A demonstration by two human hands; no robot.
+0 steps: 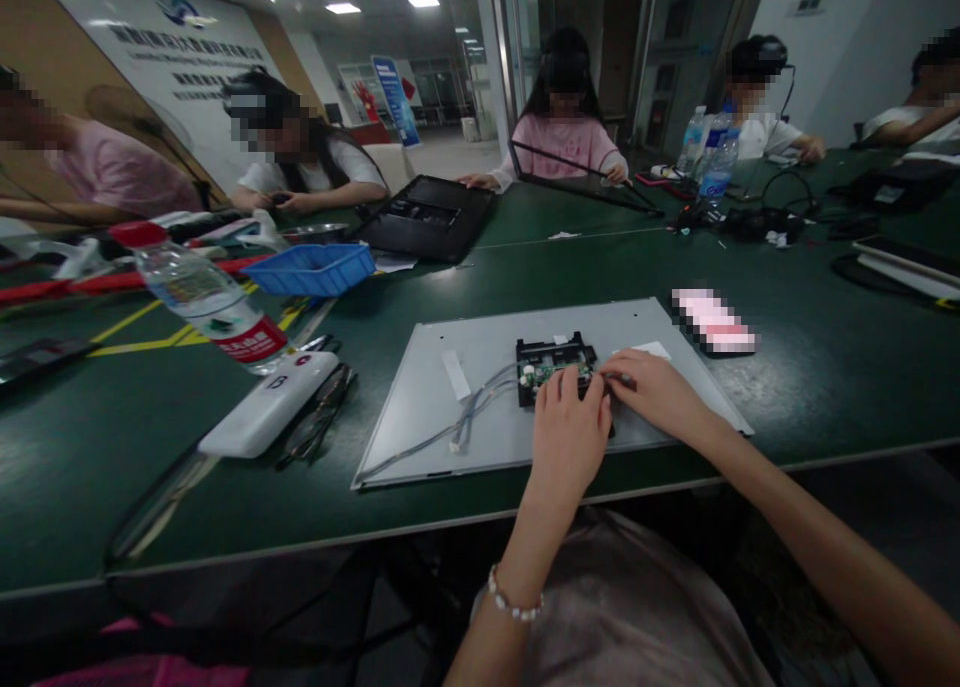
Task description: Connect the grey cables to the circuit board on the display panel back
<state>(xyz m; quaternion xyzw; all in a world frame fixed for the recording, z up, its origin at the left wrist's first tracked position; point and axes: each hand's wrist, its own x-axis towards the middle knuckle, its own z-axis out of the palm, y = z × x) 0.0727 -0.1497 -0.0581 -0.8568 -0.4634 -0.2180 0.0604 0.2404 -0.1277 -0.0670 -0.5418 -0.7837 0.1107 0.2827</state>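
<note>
The left hand (571,425) lies bent-fingered over the black device (555,367) on the white panel (487,437); the right (660,392) pinches something small, unclear, at its edge; a slip could strain the wires (439,435).

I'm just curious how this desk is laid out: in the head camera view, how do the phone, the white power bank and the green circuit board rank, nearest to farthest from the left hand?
1. Green circuit board: right by the left hand.
2. Phone: past the hands, on the right.
3. White power bank: well off to the left.
</note>
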